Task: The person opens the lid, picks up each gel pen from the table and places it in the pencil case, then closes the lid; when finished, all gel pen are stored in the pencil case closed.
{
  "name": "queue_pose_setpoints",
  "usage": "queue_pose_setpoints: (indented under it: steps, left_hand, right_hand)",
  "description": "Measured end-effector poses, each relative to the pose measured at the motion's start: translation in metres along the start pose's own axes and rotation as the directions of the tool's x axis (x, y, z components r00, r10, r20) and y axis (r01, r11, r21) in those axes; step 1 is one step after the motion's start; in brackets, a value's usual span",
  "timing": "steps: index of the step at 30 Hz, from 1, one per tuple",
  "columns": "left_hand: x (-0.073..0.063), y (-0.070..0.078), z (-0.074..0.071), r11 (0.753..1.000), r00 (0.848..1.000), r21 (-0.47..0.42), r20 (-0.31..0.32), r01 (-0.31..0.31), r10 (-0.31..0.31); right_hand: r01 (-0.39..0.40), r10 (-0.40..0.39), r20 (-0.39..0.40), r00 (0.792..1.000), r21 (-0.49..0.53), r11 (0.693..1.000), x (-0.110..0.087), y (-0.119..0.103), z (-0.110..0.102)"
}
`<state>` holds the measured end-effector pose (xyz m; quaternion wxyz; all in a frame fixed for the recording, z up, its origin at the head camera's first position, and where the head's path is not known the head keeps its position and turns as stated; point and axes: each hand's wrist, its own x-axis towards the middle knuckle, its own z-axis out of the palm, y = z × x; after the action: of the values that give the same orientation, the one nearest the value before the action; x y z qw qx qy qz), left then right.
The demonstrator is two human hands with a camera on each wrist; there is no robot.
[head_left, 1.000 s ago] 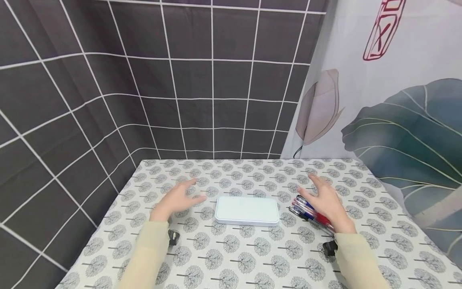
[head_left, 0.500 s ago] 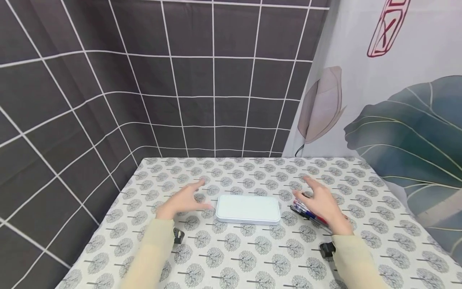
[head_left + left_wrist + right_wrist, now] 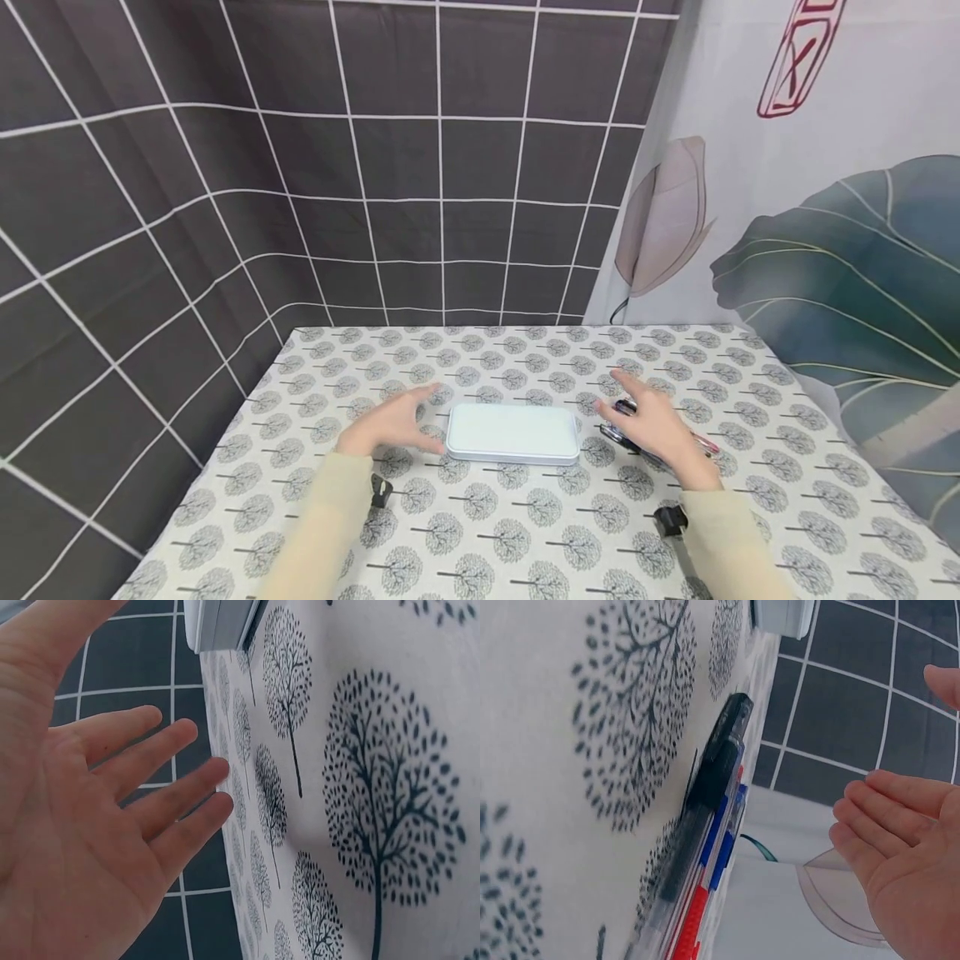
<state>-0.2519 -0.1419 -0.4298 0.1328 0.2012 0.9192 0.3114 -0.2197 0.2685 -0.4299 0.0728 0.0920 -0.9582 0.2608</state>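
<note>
A pale blue-white oblong case (image 3: 513,433) lies flat in the middle of the patterned cloth, its lid down. My left hand (image 3: 393,422) is just off the case's left end, thumb and fingers spread. In the left wrist view that hand (image 3: 112,802) shows a bare palm, with a corner of the case (image 3: 221,626) at the top. To the right of the case, my right hand (image 3: 654,423) hovers over several pens (image 3: 626,442), partly hiding them. The right wrist view shows black, blue and red pens (image 3: 705,787) lying beside the right hand (image 3: 907,847), which holds nothing.
A white tablecloth (image 3: 480,533) with grey trees covers the table. Dark gridded fabric (image 3: 390,158) hangs behind and to the left. A pale curtain with a painted leaf (image 3: 847,275) hangs at the right. A black band (image 3: 670,521) sits at the right wrist.
Both hands have moved inward toward the case, the left to the right and the right to the left. The case and pens stay in place.
</note>
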Motion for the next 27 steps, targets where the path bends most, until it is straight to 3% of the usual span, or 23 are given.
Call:
queue_pose_setpoints:
  steps: [9, 20, 27]
  left_hand:
    - [0.005, -0.001, 0.004, 1.0, 0.999, -0.012, 0.046, 0.015, -0.014]
    - [0.012, 0.003, 0.014, 0.998, 0.997, 0.047, 0.066, -0.049, 0.046]
    - [0.016, 0.003, 0.019, 0.997, 0.997, 0.05, 0.064, -0.054, 0.05]
  right_hand:
    - [0.013, -0.014, 0.018, 1.0, 0.033, 0.999, -0.003, -0.008, 0.012]
    - [0.049, -0.05, 0.016, 0.999, 0.067, 0.997, -0.007, -0.022, 0.023]
    - [0.062, -0.063, 0.016, 0.998, 0.083, 0.995, -0.007, -0.027, 0.027]
